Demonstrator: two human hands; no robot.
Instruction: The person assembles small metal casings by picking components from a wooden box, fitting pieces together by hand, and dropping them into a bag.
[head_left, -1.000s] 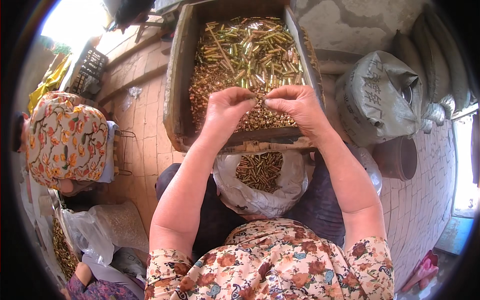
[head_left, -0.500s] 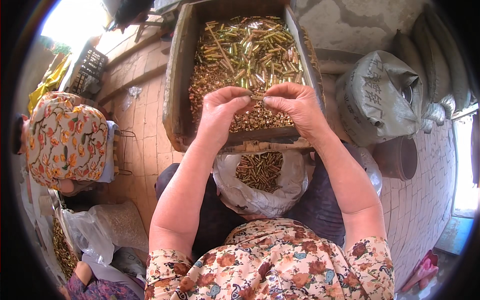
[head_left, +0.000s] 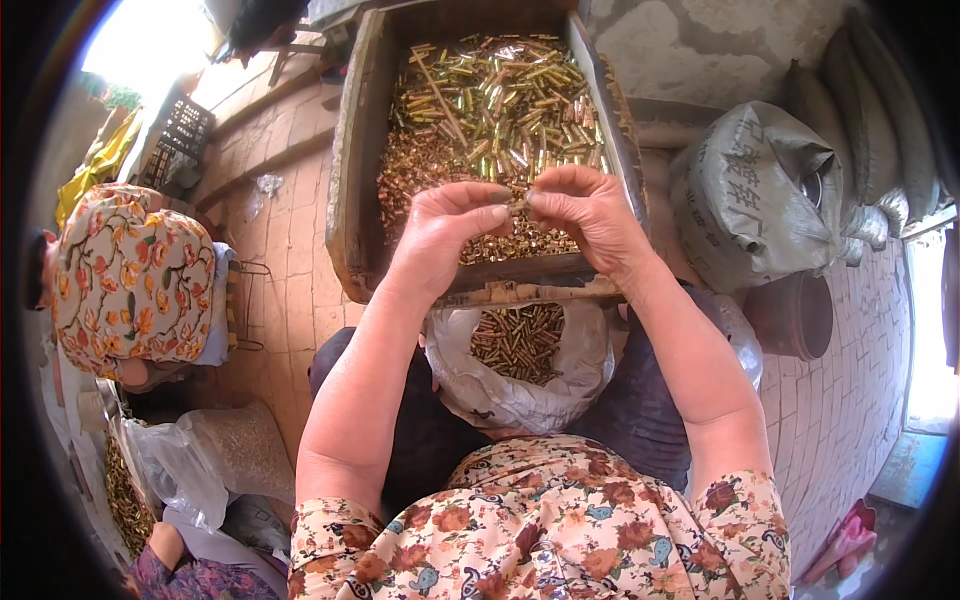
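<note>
Both hands meet above the near part of a wooden tray [head_left: 345,190] filled with small gold and copper-coloured metal parts. My left hand [head_left: 445,225] has its thumb and forefinger slightly parted, with no part visible between them. Close beside it, my right hand [head_left: 585,215] pinches with thumb and forefinger; whatever is at its fingertips is too small to make out. Longer metal tubes [head_left: 500,95] fill the far side of the tray, and tiny metal pieces [head_left: 415,165] lie heaped at its left and near side. Between my knees, a white sack [head_left: 515,405] holds many metal tubes [head_left: 517,345].
A thin stick [head_left: 437,95] lies across the tubes. To the right stand a grey-green printed sack [head_left: 760,200] and a brown bucket [head_left: 790,315]. On the left, a person in a floral top [head_left: 135,280] sits near a black crate [head_left: 180,135]; another person's knee shows lower left.
My fingertips have drawn slightly apart. The gold-coloured piece seen between both hands earlier is no longer plainly visible, and my left thumb and forefinger have parted.
</note>
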